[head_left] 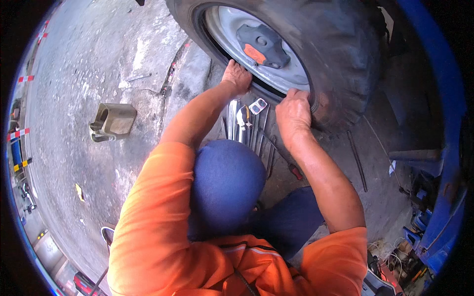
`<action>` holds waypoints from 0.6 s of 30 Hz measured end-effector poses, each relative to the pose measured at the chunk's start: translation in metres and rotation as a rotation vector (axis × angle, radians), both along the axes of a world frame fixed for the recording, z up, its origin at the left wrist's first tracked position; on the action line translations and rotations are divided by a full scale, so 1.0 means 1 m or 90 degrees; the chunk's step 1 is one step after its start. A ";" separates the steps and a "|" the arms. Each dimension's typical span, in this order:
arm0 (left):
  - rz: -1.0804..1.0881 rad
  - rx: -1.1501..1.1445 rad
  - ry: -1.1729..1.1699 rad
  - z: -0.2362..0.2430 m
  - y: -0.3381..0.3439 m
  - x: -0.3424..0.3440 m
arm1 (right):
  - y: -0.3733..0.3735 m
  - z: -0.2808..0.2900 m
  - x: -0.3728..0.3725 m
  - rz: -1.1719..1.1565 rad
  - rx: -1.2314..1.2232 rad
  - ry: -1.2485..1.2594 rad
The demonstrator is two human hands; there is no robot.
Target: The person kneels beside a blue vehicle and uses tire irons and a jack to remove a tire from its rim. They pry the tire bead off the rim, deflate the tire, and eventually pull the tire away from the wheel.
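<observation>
A large black tyre [345, 54] stands in front of me around a grey-white wheel rim [224, 24]. The rim's dark centre piece [261, 42] has an orange patch. A dark gap shows between rim and tyre along the lower side. My left hand [237, 77] grips the tyre's inner edge at this gap, fingers curled over it. Farther right along the same edge, my right hand [295, 111] is closed on the tyre, its fingertips partly hidden. Beneath, between my arms, lie several long metal tools [232, 118] and a small case with two round shapes [257, 106].
A screwdriver with a red handle [296, 172] and a long dark rod [357, 163] lie right of my knee [228, 185]. An open beige plastic container [121, 118] is on the concrete at left. A blue metal frame [447, 148] rises at the right, with clutter below.
</observation>
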State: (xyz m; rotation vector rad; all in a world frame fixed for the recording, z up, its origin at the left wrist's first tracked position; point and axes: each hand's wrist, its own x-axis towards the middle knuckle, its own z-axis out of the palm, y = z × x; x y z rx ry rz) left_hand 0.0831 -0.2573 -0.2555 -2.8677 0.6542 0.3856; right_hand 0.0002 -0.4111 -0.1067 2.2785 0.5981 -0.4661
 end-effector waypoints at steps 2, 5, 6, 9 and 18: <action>0.015 0.004 -0.043 -0.013 0.012 0.008 | 0.000 -0.022 -0.009 0.009 0.047 -0.065; -0.047 0.051 0.007 0.011 0.023 0.011 | 0.006 -0.055 -0.029 -0.016 0.142 -0.161; -0.075 0.040 0.101 0.029 0.022 0.015 | 0.006 -0.063 -0.034 -0.019 0.148 -0.176; -0.111 -0.326 0.257 0.033 0.020 0.004 | 0.015 -0.077 -0.045 -0.012 0.169 -0.221; -0.115 -0.707 0.234 0.019 -0.006 -0.035 | 0.024 -0.081 -0.049 -0.015 0.205 -0.262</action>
